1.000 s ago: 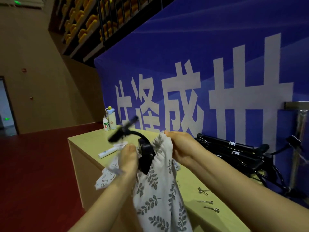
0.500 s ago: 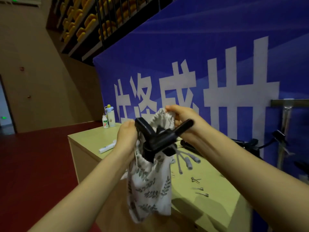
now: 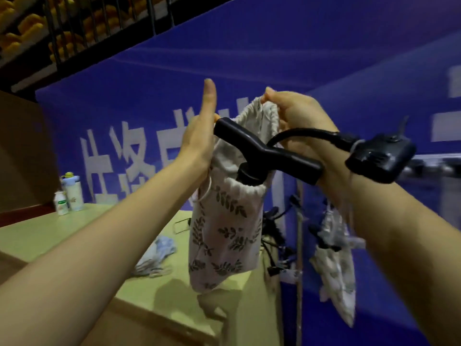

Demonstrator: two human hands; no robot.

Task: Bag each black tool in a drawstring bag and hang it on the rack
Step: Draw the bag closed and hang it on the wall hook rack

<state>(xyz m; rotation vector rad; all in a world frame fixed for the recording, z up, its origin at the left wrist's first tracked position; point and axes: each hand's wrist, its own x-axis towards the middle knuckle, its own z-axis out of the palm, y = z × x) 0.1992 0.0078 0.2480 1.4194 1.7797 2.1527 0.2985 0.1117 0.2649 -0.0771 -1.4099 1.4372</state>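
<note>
Since half a second ago the drawstring bag (image 3: 224, 231) has been lifted higher, to the centre of the frame, and the view has swung right, so the tabletop (image 3: 37, 236) now sits lower left and a rack pole (image 3: 299, 245) shows at lower right. The black tool (image 3: 267, 152) has sunk further into the bag: its round base is inside the gathered mouth, while its T-shaped handle lies across the opening and a curved black neck runs right to a blurred black clamp head (image 3: 381, 156). The right hand (image 3: 299, 116) pinches the top rim of the bag between fingertips, its grip closed on the cloth. The left hand (image 3: 199, 136), which earlier clutched the bag's side, now stands open and flat against the bag, thumb pointing up, gripping nothing. Another leaf-print bag (image 3: 336, 265) hangs at the rack, lower right. On the tabletop lie a crumpled pale cloth (image 3: 157, 255) and two bottles (image 3: 68, 196) at far left.
</note>
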